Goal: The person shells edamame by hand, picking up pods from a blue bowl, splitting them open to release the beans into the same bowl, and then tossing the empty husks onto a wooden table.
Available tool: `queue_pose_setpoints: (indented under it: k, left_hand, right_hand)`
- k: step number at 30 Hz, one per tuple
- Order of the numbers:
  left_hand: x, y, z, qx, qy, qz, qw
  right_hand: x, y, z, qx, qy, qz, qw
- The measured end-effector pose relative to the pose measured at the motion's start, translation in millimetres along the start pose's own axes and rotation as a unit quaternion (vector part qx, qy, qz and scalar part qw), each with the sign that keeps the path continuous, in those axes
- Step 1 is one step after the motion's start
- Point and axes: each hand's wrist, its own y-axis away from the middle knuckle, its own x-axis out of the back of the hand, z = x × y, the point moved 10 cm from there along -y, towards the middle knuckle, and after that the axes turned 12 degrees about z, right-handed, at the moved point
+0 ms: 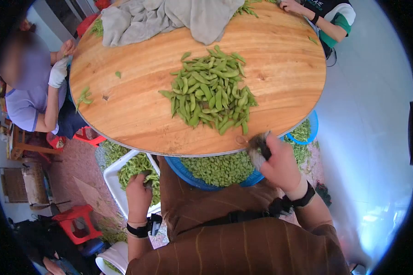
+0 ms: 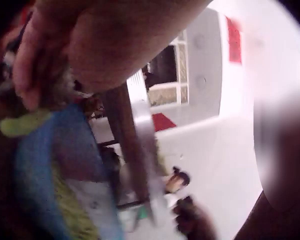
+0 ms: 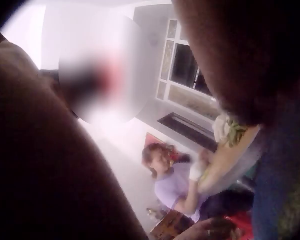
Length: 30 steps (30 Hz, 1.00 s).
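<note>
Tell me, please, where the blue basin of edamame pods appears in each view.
Head: blue basin at bottom centre, under the near edge of the table rim.
Left wrist: lower left, a blurred blue wall.
Right wrist: probably the bluish blur at the lower right edge.
Shared landmark: the table rim, which crosses all three views.

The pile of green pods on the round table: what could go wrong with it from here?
1. The pile of pods lies close to the near rim of the table. A careless sweep might send some pods past the blue basin below and onto the floor.
2. The right hand holds a blurred dark thing right at that rim. A quick move there could knock off the nearest pods.
</note>
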Motion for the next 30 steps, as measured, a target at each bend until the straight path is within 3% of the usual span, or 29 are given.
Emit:
queue_pose_setpoints:
  k: [2, 3, 6, 7, 9, 14, 19, 21, 22, 24, 25, 27, 29, 30]
  left_hand:
    - [26.0, 3.3, 24.8, -0.113, -0.283, 0.115, 0.945]
    - [25.4, 2.4, 26.9, -0.115, -0.285, 0.118, 0.944]
    - [-3.7, 4.0, 56.4, -0.098, -0.129, 0.003, 0.987]
    - [-9.8, 1.8, 71.6, -0.097, -0.129, 0.007, 0.987]
    - [-31.9, 3.4, 112.9, -0.165, -0.003, -0.043, 0.985]
    - [-64.4, -1.5, 179.5, -0.219, 0.068, -0.112, 0.967]
    - [-84.9, -12.8, 206.5, -0.187, 0.147, -0.105, 0.966]
    - [-91.3, -9.9, 222.6, -0.27, 0.157, -0.122, 0.942]
    - [-90.0, -10.0, 221.9, -0.269, 0.155, -0.124, 0.943]
    - [-117.0, 1.3, 204.8, -0.171, 0.122, -0.306, 0.928]
    - [-116.2, 3.0, 207.0, -0.17, 0.119, -0.31, 0.928]
    - [-127.4, 12.9, 183.1, 0.068, 0.208, -0.386, 0.896]
    - [-126.7, 8.6, 177.5, 0.033, 0.222, -0.339, 0.914]
    - [-121.3, 2.3, 178.5, -0.004, 0.238, -0.289, 0.927]
  right_hand:
    - [-2.1, -13.3, -3.7, 0.028, 0.067, 0.047, 0.996]
    - [1.0, -18.0, -7.8, 0.055, 0.136, 0.093, 0.985]
    - [-7.4, -18.9, -2.1, 0.043, 0.132, 0.075, 0.987]
    - [-6.2, -18.3, -1.2, 0.04, 0.104, 0.078, 0.991]
    - [0.7, -17.0, 6.0, 0.023, 0.091, 0.083, 0.992]
    - [29.1, -11.5, 19.4, -0.026, 0.04, 0.113, 0.992]
    - [21.8, 2.4, -21.4, 0.124, 0.014, 0.003, 0.992]
    - [19.3, 10.6, -23.6, 0.156, 0.014, -0.028, 0.987]
    - [16.4, 15.5, -26.4, 0.179, 0.015, -0.051, 0.982]
    - [10.3, 19.9, -26.5, 0.199, 0.015, -0.072, 0.977]
    - [10.3, 17.1, -22.2, 0.18, -0.013, -0.046, 0.982]
    - [11.5, 15.7, -18.0, 0.16, -0.043, -0.016, 0.986]
    - [-1.2, 16.0, 15.2, -0.041, -0.138, -0.061, 0.988]
    - [-2.4, 17.1, 16.1, -0.042, -0.141, -0.059, 0.987]
